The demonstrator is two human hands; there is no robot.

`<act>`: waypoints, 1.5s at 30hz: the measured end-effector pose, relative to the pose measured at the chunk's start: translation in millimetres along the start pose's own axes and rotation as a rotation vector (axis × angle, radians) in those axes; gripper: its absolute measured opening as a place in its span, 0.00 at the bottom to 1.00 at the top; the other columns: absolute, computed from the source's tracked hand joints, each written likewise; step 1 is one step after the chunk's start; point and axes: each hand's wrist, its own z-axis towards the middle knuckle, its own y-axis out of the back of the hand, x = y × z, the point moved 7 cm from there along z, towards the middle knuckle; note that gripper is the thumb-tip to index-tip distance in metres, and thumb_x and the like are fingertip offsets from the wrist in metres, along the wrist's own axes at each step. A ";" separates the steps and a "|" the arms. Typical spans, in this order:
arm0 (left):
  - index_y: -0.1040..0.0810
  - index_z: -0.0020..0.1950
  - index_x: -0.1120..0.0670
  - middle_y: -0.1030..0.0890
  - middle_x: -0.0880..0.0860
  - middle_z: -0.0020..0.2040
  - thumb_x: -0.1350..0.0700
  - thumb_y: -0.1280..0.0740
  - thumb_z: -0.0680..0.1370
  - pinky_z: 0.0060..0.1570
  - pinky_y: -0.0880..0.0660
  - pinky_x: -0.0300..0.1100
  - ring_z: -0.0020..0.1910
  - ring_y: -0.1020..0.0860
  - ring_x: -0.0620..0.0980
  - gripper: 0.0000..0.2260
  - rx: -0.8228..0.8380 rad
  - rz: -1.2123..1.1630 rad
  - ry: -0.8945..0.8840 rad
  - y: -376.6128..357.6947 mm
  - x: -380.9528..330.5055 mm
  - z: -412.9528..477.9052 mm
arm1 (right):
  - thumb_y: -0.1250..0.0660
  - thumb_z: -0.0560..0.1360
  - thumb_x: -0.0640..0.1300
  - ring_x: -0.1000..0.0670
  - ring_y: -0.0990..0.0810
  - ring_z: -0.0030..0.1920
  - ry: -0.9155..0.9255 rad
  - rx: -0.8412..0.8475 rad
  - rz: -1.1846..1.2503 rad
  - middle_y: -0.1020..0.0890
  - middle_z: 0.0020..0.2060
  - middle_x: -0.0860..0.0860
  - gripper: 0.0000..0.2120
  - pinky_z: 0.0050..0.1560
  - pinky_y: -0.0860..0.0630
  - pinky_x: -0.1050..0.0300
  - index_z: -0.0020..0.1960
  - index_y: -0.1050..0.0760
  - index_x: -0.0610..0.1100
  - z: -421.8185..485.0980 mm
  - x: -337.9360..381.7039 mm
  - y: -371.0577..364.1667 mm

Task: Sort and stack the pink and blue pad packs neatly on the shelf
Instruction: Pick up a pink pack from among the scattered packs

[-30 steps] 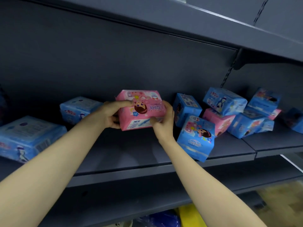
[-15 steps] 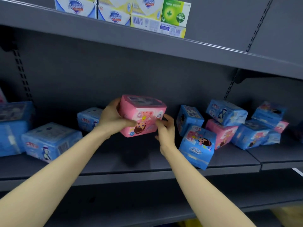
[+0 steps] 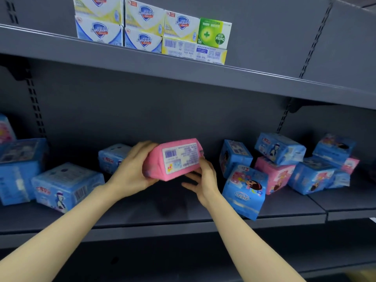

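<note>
Pink pack (image 3: 175,159): flipped since a moment ago, barcode side now up; held just above shelf (image 3: 162,222) middle.
Left hand (image 3: 132,171): grasps its left end.
Right hand (image 3: 205,180): fingers spread, propping lower right edge.
Meaning: probably orienting before set-down.
Obstacles: tilted blue pack (image 3: 244,192) beside right hand; mixed pile (image 3: 280,151) behind, unsorted.

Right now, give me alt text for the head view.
The left hand grips a pink pad pack, barcode side facing the camera, above the grey shelf; the right hand touches its lower right edge. Jumbled blue packs and another pink pack lie to its right.
</note>
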 end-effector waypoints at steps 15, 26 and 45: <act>0.33 0.66 0.54 0.30 0.51 0.62 0.56 0.37 0.72 0.64 0.37 0.55 0.61 0.30 0.54 0.22 -0.038 0.438 -0.587 -29.7 -27.8 -22.7 | 0.30 0.69 0.54 0.41 0.20 0.50 -0.282 0.019 0.086 0.20 0.53 0.42 0.26 0.40 0.21 0.48 0.63 0.29 0.44 10.2 -4.3 -3.5; 0.32 0.66 0.54 0.30 0.51 0.63 0.49 0.36 0.70 0.60 0.32 0.43 0.61 0.29 0.49 0.25 0.068 0.161 -0.394 -8.3 -43.7 -20.4 | 0.30 0.70 0.41 0.43 0.18 0.47 -0.027 0.097 -0.135 0.17 0.49 0.44 0.15 0.46 0.22 0.48 0.56 0.24 0.47 29.4 37.9 -1.9; 0.43 0.74 0.51 0.26 0.43 0.62 0.52 0.19 0.57 0.61 0.30 0.35 0.59 0.26 0.39 0.51 0.560 -0.210 0.598 10.5 13.8 -39.3 | 0.23 0.55 0.43 0.51 0.19 0.50 0.257 0.784 -1.004 0.19 0.50 0.50 0.32 0.52 0.21 0.56 0.59 0.25 0.49 -35.2 33.9 -107.0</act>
